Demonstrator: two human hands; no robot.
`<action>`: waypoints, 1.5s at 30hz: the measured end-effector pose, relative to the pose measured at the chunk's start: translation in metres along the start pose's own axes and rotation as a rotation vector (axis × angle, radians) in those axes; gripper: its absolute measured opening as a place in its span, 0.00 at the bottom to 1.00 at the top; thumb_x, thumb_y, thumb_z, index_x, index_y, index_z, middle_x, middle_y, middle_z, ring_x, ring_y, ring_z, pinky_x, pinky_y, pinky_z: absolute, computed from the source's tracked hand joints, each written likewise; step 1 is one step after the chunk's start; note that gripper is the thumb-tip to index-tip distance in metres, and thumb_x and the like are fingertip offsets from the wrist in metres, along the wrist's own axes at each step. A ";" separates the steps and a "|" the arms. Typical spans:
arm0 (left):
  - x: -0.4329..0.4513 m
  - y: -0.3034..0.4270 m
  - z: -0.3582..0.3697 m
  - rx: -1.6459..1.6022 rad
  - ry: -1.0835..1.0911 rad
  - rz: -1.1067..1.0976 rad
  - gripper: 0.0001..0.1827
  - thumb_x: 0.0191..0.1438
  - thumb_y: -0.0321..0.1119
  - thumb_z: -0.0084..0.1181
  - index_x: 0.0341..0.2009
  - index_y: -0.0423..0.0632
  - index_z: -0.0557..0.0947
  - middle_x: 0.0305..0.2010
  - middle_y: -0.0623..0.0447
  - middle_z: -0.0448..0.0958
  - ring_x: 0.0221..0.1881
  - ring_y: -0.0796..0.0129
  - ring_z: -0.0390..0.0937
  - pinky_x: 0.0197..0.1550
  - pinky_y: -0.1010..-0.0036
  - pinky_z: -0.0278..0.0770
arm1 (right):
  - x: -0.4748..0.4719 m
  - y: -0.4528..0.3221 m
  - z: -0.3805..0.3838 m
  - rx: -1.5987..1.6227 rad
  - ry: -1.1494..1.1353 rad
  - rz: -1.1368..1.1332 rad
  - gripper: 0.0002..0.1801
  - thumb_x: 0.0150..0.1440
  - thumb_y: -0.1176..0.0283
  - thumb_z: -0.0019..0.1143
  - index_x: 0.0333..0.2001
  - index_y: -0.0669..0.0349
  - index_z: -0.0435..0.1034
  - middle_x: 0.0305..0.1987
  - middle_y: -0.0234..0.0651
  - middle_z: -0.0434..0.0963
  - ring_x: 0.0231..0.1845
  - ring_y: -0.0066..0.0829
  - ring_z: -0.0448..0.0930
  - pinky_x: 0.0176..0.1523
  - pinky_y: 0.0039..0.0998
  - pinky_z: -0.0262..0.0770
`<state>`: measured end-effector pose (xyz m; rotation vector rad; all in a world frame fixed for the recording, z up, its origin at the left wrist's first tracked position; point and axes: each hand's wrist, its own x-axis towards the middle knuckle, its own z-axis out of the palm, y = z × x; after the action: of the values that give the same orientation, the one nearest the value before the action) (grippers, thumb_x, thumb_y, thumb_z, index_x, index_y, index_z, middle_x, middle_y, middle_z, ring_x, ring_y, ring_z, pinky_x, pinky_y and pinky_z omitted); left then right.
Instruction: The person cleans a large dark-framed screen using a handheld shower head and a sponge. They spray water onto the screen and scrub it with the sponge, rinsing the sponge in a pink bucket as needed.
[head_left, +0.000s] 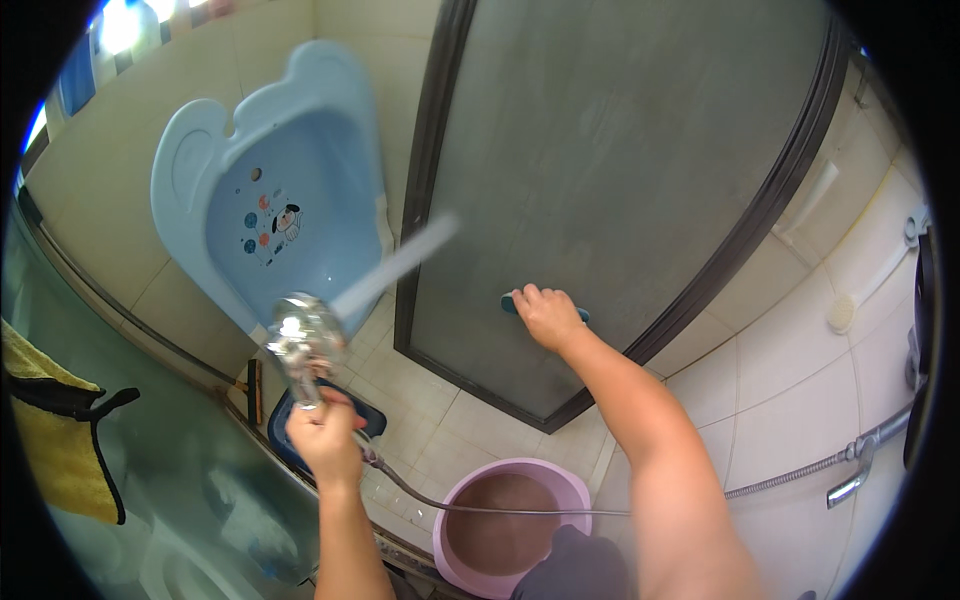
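Observation:
My left hand (326, 439) grips the handle of a chrome shower head (304, 341), and a jet of water shoots from it up and to the right, towards a dark-framed panel (585, 165) with a grey mesh or frosted surface. My right hand (549, 316) is closed over a teal scrubbing brush or pad (510, 303), pressed against the lower part of this panel. From the shower head a metal hose (420, 498) runs right, over a pink basin (581, 491) of murky brown water.
A light blue baby bathtub (187, 217) with a dog print leans on the wall at left. Below it are a squeegee (255, 394) and a dark blue container (375, 416). A yellow towel (60, 450) hangs over glass. A shower tap (851, 480) and a long-handled brush (842, 311) are at right.

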<state>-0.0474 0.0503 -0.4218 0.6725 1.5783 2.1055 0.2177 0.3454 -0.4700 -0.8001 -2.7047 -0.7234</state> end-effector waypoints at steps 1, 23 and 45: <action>-0.006 -0.003 0.003 -0.001 -0.054 0.012 0.01 0.51 0.23 0.55 0.29 0.40 0.78 0.26 0.53 0.75 0.22 0.74 0.73 0.26 0.77 0.72 | -0.001 0.011 -0.010 -0.026 0.008 0.061 0.17 0.59 0.69 0.56 0.52 0.61 0.74 0.36 0.37 0.74 0.33 0.37 0.81 0.33 0.39 0.78; 0.031 0.423 0.236 0.207 -0.524 0.106 0.04 0.45 0.26 0.59 0.24 0.41 0.78 0.19 0.58 0.72 0.22 0.79 0.67 0.26 0.76 0.68 | 0.160 0.321 -0.474 0.005 0.619 0.632 0.19 0.54 0.73 0.66 0.50 0.56 0.75 0.42 0.41 0.75 0.44 0.49 0.79 0.45 0.46 0.78; 0.048 0.534 0.343 -0.021 -0.647 0.057 0.05 0.48 0.27 0.55 0.24 0.40 0.76 0.17 0.58 0.70 0.21 0.80 0.64 0.25 0.75 0.65 | 0.128 0.380 -0.558 -0.072 0.266 0.857 0.23 0.51 0.71 0.69 0.49 0.61 0.70 0.46 0.43 0.74 0.46 0.49 0.77 0.47 0.49 0.74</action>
<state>0.0984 0.1971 0.1803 1.2468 1.1756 1.6816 0.3682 0.3908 0.1995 -1.5813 -1.8303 -0.6381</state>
